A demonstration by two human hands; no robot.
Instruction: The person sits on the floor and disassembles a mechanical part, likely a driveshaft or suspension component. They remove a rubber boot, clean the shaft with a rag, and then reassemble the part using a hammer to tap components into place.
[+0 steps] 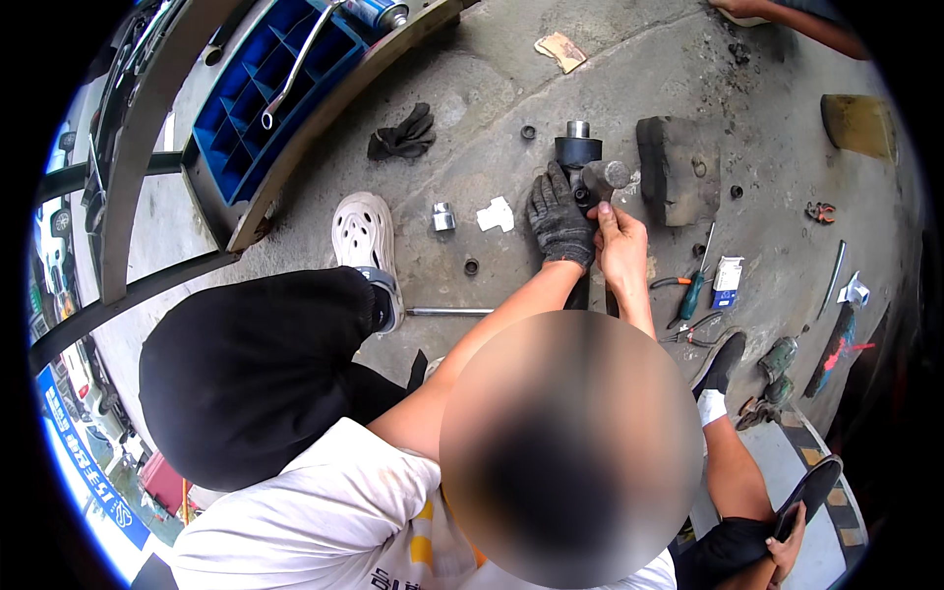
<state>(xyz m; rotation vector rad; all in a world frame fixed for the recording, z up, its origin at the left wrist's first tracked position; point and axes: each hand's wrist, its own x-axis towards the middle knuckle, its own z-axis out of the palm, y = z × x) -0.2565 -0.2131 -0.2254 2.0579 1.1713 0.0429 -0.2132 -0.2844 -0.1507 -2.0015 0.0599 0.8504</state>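
Observation:
My left hand (562,218), in a dark grey work glove, is closed over a dark metal part whose shape is mostly hidden. Just beyond its fingertips stands a black round collar (578,149) with a shiny metal cylinder (577,129) at its far end. My bare right hand (622,246) grips a hammer (612,175) close to its worn steel head, right beside the gloved fingers. A small dark ring-shaped piece (582,196) shows between the two hands. A large dark block (678,170) lies to their right.
Left on the concrete are a black glove (402,133), a silver socket (444,216) and a metal bar (447,312). To the right lie a screwdriver (694,293), a small box (727,281) and pliers (693,328). A blue tray (270,74) stands far left. Another person's limbs (739,472) show lower right.

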